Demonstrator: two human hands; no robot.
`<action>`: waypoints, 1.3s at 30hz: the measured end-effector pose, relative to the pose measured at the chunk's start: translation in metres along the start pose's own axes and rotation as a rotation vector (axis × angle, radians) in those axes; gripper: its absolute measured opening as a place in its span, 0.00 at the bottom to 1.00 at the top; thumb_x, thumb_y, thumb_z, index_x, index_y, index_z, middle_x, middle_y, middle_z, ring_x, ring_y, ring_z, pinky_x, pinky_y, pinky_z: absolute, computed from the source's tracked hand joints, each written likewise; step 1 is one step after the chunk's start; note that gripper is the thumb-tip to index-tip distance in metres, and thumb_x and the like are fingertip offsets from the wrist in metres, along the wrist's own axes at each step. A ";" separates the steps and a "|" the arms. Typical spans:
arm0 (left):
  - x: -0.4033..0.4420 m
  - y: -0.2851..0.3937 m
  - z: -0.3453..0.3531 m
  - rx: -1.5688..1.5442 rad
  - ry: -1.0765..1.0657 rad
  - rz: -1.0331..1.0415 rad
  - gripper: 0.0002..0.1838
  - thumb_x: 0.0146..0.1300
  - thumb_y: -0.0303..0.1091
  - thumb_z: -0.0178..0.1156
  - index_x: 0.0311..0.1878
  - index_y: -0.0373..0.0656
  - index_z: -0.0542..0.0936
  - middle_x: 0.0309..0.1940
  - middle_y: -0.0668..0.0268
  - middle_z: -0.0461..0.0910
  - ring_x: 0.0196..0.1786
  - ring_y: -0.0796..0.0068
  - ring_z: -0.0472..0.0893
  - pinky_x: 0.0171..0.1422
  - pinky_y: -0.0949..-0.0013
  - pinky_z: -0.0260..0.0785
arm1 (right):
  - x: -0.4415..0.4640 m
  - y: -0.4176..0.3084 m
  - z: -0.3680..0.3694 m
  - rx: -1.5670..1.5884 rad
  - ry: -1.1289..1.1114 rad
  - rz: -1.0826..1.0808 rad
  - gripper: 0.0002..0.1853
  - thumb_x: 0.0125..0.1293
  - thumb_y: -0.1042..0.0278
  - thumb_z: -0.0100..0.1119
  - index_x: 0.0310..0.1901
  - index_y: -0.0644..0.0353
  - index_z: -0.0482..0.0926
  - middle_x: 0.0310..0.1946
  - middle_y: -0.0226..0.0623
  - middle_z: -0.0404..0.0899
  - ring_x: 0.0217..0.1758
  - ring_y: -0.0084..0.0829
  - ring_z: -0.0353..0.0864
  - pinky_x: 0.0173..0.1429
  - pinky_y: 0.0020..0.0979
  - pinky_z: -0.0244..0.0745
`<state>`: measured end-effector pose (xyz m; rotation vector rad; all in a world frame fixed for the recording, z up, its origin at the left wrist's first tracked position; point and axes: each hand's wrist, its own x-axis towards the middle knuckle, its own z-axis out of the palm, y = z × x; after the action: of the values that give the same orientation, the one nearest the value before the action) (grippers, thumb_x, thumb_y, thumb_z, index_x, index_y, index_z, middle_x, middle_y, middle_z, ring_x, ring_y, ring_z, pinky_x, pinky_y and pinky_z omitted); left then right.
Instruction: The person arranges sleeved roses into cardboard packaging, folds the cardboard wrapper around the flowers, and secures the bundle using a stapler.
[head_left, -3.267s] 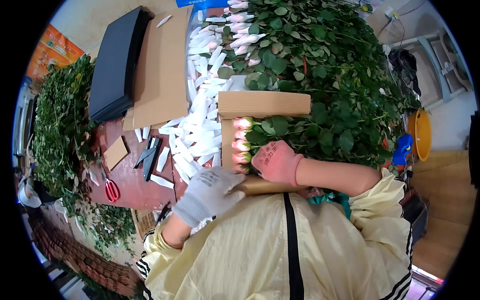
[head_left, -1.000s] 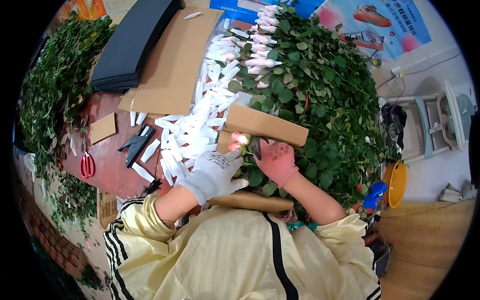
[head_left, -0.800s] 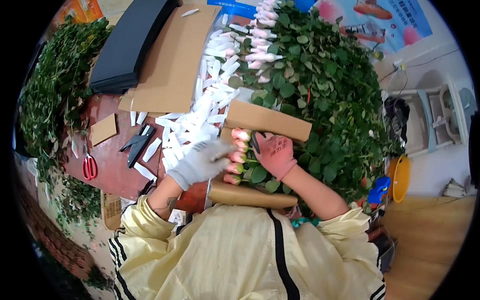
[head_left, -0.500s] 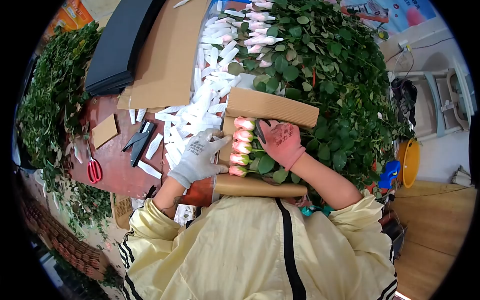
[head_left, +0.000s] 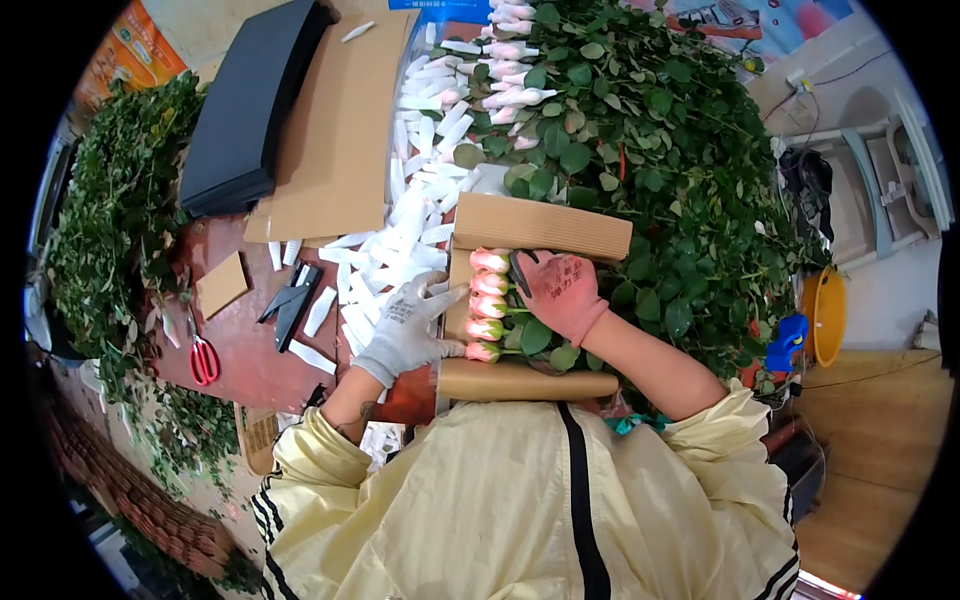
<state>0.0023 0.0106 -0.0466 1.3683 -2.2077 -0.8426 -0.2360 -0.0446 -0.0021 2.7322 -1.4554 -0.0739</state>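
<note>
Several pink roses [head_left: 485, 306] lie in a column on a sheet of brown cardboard [head_left: 457, 285], heads to the left and stems to the right. My left hand [head_left: 408, 325], in a grey-white glove, rests just left of the rose heads with its fingers apart and nothing in it. On the right side of the heads is my right hand [head_left: 560, 290], in a pink glove, its fingers bent down at the upper stems; what they hold is hidden. A corrugated cardboard flap [head_left: 540, 226] stands above the roses, and a rolled brown edge [head_left: 528, 381] lies below them.
White mesh sleeves [head_left: 400, 225] are heaped left of the roses. A black stapler [head_left: 291, 305], red scissors [head_left: 204, 358] and a small cardboard piece [head_left: 222, 285] lie on the red table [head_left: 250, 375]. Dark sheets [head_left: 250, 110] are stacked at upper left. Leafy stems [head_left: 660, 150] spread at right.
My left hand has moved off the rose heads to their left, and its fingers have spread. My right hand has stayed by the stems. The rose heads now show in a neat column.
</note>
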 end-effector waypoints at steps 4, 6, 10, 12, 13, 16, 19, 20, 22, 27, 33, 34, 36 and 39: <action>-0.014 0.006 -0.002 -0.007 0.097 0.039 0.34 0.44 0.43 0.70 0.58 0.48 0.74 0.57 0.52 0.68 0.56 0.55 0.72 0.60 0.59 0.65 | -0.009 0.000 -0.018 0.101 0.022 0.037 0.18 0.54 0.57 0.60 0.44 0.54 0.74 0.33 0.37 0.77 0.34 0.37 0.79 0.37 0.37 0.72; -0.040 -0.001 -0.004 -0.293 0.141 -0.314 0.30 0.48 0.34 0.67 0.58 0.42 0.73 0.49 0.53 0.74 0.49 0.66 0.76 0.52 0.66 0.70 | -0.023 0.001 -0.033 0.195 0.007 0.087 0.18 0.53 0.58 0.60 0.45 0.54 0.75 0.33 0.38 0.77 0.35 0.39 0.79 0.38 0.37 0.72; -0.100 -0.012 0.007 -0.493 -0.316 -0.309 0.20 0.55 0.30 0.62 0.53 0.38 0.76 0.40 0.62 0.79 0.40 0.79 0.76 0.43 0.75 0.69 | -0.056 0.009 -0.078 0.549 0.236 0.029 0.17 0.52 0.63 0.62 0.44 0.58 0.75 0.32 0.37 0.78 0.34 0.41 0.79 0.38 0.36 0.73; -0.105 -0.001 0.008 -0.513 -0.460 -0.155 0.19 0.56 0.32 0.64 0.52 0.37 0.76 0.37 0.63 0.80 0.38 0.80 0.76 0.39 0.76 0.68 | -0.069 0.010 -0.091 0.794 0.214 0.108 0.21 0.48 0.69 0.63 0.47 0.59 0.76 0.34 0.43 0.79 0.38 0.41 0.80 0.47 0.35 0.74; -0.105 0.002 0.008 -0.720 -0.541 -0.264 0.18 0.58 0.34 0.63 0.50 0.37 0.77 0.35 0.65 0.81 0.37 0.81 0.77 0.39 0.77 0.68 | -0.078 0.008 -0.096 0.722 0.273 0.105 0.22 0.48 0.70 0.63 0.48 0.61 0.75 0.37 0.43 0.79 0.39 0.40 0.80 0.47 0.34 0.75; -0.089 0.049 -0.033 -1.044 -0.561 -0.343 0.16 0.62 0.40 0.62 0.44 0.35 0.80 0.32 0.69 0.81 0.33 0.82 0.76 0.39 0.77 0.68 | -0.101 0.016 -0.102 0.922 0.045 -0.030 0.30 0.45 0.69 0.65 0.53 0.64 0.72 0.48 0.41 0.76 0.45 0.40 0.78 0.51 0.35 0.74; -0.076 0.063 -0.062 -1.077 -0.531 -0.269 0.22 0.62 0.49 0.60 0.39 0.35 0.80 0.28 0.68 0.80 0.32 0.83 0.76 0.37 0.76 0.69 | -0.123 -0.009 -0.109 0.443 0.065 -0.202 0.30 0.48 0.57 0.65 0.55 0.54 0.72 0.48 0.36 0.75 0.53 0.36 0.74 0.56 0.35 0.69; -0.071 0.055 -0.063 -0.970 -0.510 -0.199 0.24 0.62 0.52 0.58 0.37 0.35 0.80 0.26 0.68 0.79 0.32 0.82 0.77 0.37 0.74 0.70 | -0.122 -0.016 -0.110 0.118 0.050 -0.230 0.29 0.51 0.51 0.62 0.56 0.50 0.73 0.43 0.34 0.77 0.58 0.32 0.70 0.56 0.34 0.67; -0.058 0.050 -0.071 -0.859 -0.492 -0.206 0.25 0.63 0.54 0.56 0.36 0.36 0.80 0.24 0.67 0.78 0.32 0.82 0.77 0.36 0.73 0.70 | -0.110 -0.018 -0.116 0.068 -0.012 -0.188 0.28 0.51 0.51 0.61 0.55 0.48 0.73 0.45 0.32 0.76 0.55 0.31 0.72 0.55 0.35 0.66; -0.056 0.054 -0.098 -0.495 -0.304 -0.192 0.20 0.55 0.47 0.64 0.43 0.40 0.80 0.29 0.64 0.79 0.35 0.75 0.79 0.41 0.66 0.71 | -0.072 -0.015 -0.119 -0.093 -0.140 0.016 0.24 0.51 0.52 0.60 0.52 0.45 0.73 0.45 0.28 0.76 0.47 0.28 0.76 0.51 0.36 0.64; -0.042 0.102 -0.035 0.269 -0.126 0.302 0.26 0.45 0.46 0.66 0.49 0.50 0.76 0.48 0.64 0.76 0.55 0.64 0.72 0.59 0.59 0.58 | -0.042 0.002 -0.057 -0.345 0.427 -0.230 0.11 0.58 0.62 0.46 0.41 0.50 0.73 0.45 0.34 0.71 0.47 0.34 0.71 0.50 0.31 0.65; -0.037 0.103 -0.030 0.263 -0.118 0.293 0.26 0.45 0.46 0.66 0.49 0.50 0.76 0.48 0.64 0.76 0.55 0.64 0.72 0.59 0.59 0.58 | -0.040 -0.003 -0.046 -0.346 0.424 -0.244 0.11 0.58 0.62 0.46 0.41 0.50 0.73 0.45 0.34 0.71 0.47 0.34 0.71 0.50 0.31 0.65; -0.027 0.104 -0.022 0.277 -0.204 0.221 0.24 0.48 0.43 0.64 0.51 0.51 0.75 0.48 0.64 0.76 0.54 0.63 0.72 0.56 0.58 0.60 | -0.040 -0.017 -0.043 -0.171 -0.061 -0.512 0.17 0.57 0.57 0.48 0.47 0.49 0.73 0.49 0.38 0.70 0.50 0.41 0.68 0.52 0.40 0.65; -0.024 0.103 -0.008 0.384 -0.165 0.240 0.21 0.50 0.40 0.61 0.49 0.49 0.75 0.48 0.65 0.75 0.55 0.64 0.72 0.57 0.57 0.61 | -0.039 -0.023 -0.054 -0.145 -0.285 -0.472 0.20 0.58 0.54 0.49 0.51 0.48 0.72 0.55 0.41 0.67 0.57 0.46 0.65 0.57 0.44 0.62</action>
<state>-0.0496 0.0647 0.0286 1.1885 -2.7012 -0.4764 -0.2355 0.0015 0.0513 2.9631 -0.7695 -0.5780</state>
